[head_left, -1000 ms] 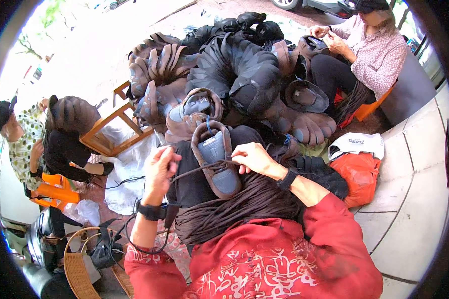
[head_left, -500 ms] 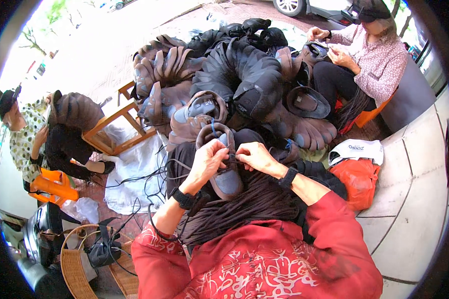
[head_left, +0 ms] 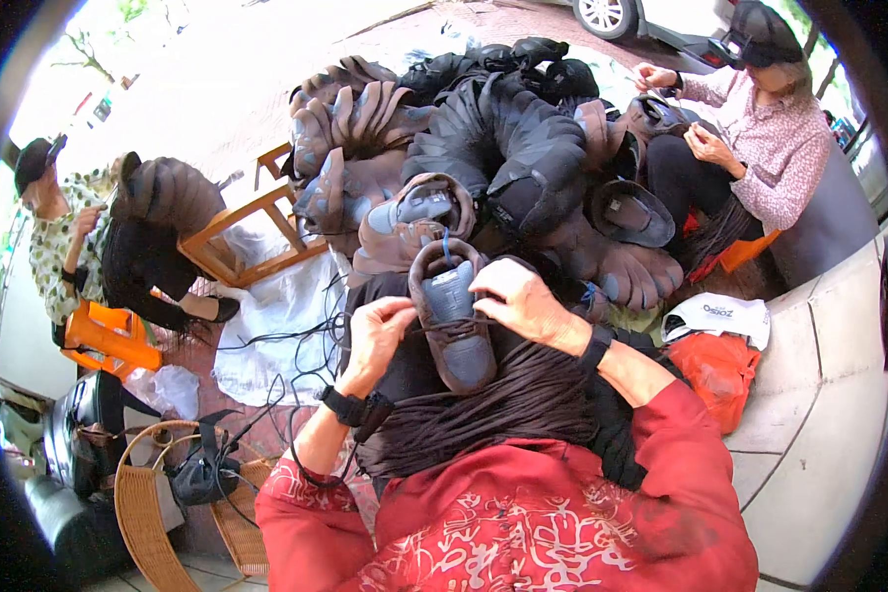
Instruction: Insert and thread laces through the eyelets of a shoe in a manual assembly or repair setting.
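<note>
Fingertips of the left hand (head_left: 377, 331) and right hand (head_left: 515, 301) pinch dark laces on a brown shoe (head_left: 454, 316); its heel sinks into a lace bundle (head_left: 483, 414), heaped shoes (head_left: 493, 168) crowding beyond

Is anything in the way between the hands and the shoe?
No. Both hands already touch the shoe: the left hand at its side by the laces, the right hand on its upper edge.

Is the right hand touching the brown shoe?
Touching. The head view shows the right hand with its fingers on the rim of the brown shoe, no gap between them.
</note>
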`<control>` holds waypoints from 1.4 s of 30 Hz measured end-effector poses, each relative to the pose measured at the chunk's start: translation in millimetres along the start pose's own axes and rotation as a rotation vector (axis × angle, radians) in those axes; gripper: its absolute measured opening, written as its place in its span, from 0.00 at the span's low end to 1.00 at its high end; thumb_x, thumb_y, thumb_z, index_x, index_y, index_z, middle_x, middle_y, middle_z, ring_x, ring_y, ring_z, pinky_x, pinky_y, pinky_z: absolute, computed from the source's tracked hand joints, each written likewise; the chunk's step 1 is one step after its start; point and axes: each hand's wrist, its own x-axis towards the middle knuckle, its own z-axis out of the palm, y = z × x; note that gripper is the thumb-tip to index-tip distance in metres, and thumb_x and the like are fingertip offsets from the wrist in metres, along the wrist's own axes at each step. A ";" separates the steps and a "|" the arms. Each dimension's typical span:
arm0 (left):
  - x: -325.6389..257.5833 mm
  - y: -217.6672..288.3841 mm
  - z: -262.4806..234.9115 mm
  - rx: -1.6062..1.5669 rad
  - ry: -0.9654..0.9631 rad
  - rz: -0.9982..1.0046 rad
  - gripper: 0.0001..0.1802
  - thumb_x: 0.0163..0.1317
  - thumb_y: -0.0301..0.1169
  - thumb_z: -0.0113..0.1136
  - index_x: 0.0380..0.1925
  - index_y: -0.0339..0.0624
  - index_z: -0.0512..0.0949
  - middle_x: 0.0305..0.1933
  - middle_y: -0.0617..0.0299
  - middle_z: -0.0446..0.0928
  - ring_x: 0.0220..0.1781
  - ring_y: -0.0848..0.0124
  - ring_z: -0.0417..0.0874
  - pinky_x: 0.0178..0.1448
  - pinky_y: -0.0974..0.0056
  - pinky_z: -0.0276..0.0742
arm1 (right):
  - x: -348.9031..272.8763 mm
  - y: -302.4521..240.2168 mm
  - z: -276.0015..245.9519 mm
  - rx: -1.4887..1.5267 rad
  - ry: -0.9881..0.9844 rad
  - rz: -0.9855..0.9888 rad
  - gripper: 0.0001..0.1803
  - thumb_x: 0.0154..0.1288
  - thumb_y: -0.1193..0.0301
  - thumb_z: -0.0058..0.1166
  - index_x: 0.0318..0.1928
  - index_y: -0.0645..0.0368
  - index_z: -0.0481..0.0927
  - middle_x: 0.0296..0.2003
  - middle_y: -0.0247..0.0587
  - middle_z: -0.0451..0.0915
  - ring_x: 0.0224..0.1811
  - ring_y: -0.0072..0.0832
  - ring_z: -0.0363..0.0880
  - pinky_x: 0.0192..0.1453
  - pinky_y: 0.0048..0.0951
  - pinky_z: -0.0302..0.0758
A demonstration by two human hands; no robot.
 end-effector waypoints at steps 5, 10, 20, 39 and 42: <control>-4.6 -21.3 -2.4 0.059 -0.118 -0.077 0.05 0.54 0.26 0.59 0.29 0.38 0.79 0.22 0.73 0.73 0.22 0.85 0.67 0.26 0.77 0.61 | 11.1 -5.6 31.5 0.101 -0.127 -0.009 0.12 0.49 0.70 0.53 0.35 0.62 0.75 0.34 0.47 0.74 0.42 0.43 0.72 0.49 0.38 0.69; -2.0 -26.9 -3.2 0.090 -0.194 0.001 0.05 0.55 0.26 0.58 0.28 0.35 0.77 0.25 0.71 0.74 0.27 0.83 0.69 0.30 0.76 0.65 | 11.5 -3.1 39.3 -0.131 -0.173 -0.111 0.12 0.48 0.69 0.54 0.35 0.61 0.75 0.32 0.45 0.72 0.41 0.42 0.71 0.47 0.38 0.69; -5.6 -21.3 9.2 0.466 0.027 0.149 0.08 0.52 0.29 0.59 0.28 0.34 0.76 0.22 0.60 0.74 0.25 0.77 0.72 0.31 0.70 0.68 | 6.9 -3.2 41.9 -0.183 -0.192 -0.187 0.14 0.45 0.68 0.55 0.36 0.59 0.76 0.29 0.43 0.72 0.36 0.38 0.70 0.42 0.37 0.69; -2.5 0.7 7.3 0.292 0.026 0.144 0.08 0.48 0.20 0.59 0.28 0.37 0.70 0.33 0.54 0.74 0.35 0.65 0.76 0.34 0.65 0.72 | 29.0 -12.2 28.9 -0.341 -0.011 -0.378 0.04 0.42 0.75 0.53 0.20 0.64 0.74 0.37 0.42 0.72 0.43 0.36 0.70 0.42 0.33 0.72; -3.1 13.7 11.5 0.625 0.142 0.749 0.12 0.41 0.19 0.60 0.29 0.40 0.72 0.44 0.51 0.69 0.49 0.53 0.68 0.52 0.55 0.64 | 30.7 -10.4 -11.6 0.019 0.235 -0.044 0.05 0.44 0.75 0.55 0.22 0.64 0.77 0.41 0.43 0.72 0.41 0.34 0.72 0.44 0.30 0.71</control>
